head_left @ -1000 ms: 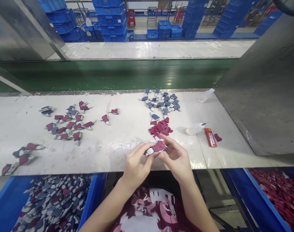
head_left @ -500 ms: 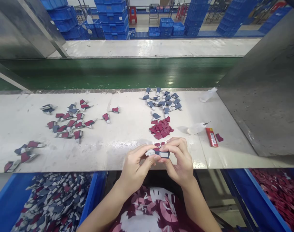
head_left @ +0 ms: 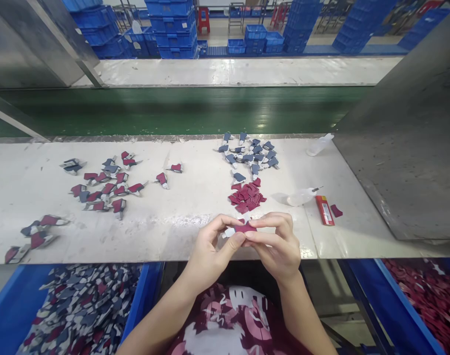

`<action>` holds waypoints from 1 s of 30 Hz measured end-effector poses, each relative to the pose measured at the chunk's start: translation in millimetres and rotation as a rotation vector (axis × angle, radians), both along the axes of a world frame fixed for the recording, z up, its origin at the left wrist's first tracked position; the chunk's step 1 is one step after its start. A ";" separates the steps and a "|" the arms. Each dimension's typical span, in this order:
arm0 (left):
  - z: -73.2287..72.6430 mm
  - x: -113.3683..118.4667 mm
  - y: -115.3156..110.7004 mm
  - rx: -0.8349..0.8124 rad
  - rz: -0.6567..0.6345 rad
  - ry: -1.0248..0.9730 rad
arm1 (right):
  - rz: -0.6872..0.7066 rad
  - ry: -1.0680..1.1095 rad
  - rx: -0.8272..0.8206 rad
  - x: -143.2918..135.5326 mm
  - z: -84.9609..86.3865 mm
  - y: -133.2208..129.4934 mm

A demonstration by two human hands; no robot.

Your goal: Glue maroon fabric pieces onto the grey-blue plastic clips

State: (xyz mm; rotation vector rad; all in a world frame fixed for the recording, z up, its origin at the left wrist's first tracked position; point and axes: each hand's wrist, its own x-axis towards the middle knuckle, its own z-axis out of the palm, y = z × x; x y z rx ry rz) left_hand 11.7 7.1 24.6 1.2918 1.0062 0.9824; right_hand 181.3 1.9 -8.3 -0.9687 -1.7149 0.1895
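Note:
Near the table's front edge, my left hand (head_left: 213, 246) and my right hand (head_left: 279, 241) both pinch one small part (head_left: 244, 228), its maroon face turned up and a white tip pointing left. Just beyond the fingers lies a pile of maroon pieces (head_left: 247, 196). Behind that pile is a group of blue-grey and white parts (head_left: 252, 153). Maroon, blue and white parts (head_left: 108, 189) are scattered on the left of the table. To the right lie a clear bottle with a thin needle tip (head_left: 302, 197), a red lighter-like packet (head_left: 324, 211) and a single maroon piece (head_left: 336, 211).
Below the table edge, a blue bin of mixed parts (head_left: 86, 305) is at left and a bin of maroon pieces (head_left: 428, 301) at right. A second bottle (head_left: 320, 144) lies near a metal panel (head_left: 410, 128). A green belt (head_left: 195, 111) runs behind the table (head_left: 195, 197).
The held part has turned, so its maroon face now shows instead of its white and dark side. The fingers of both hands have shifted around it.

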 end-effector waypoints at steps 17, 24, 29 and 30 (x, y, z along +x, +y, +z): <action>-12.4 3.3 2.5 0.004 0.213 0.083 | 0.088 0.270 -0.538 -16.5 -2.4 -4.7; -26.8 -27.3 29.5 -0.241 0.096 -0.008 | 0.190 0.265 -0.730 -25.9 -14.3 3.9; -39.8 -76.0 58.3 -0.171 0.248 0.252 | 0.132 0.192 -0.631 -15.5 -22.4 4.3; -41.9 -88.5 65.3 -0.105 0.310 0.332 | 0.092 0.211 -0.578 -9.0 -23.9 3.6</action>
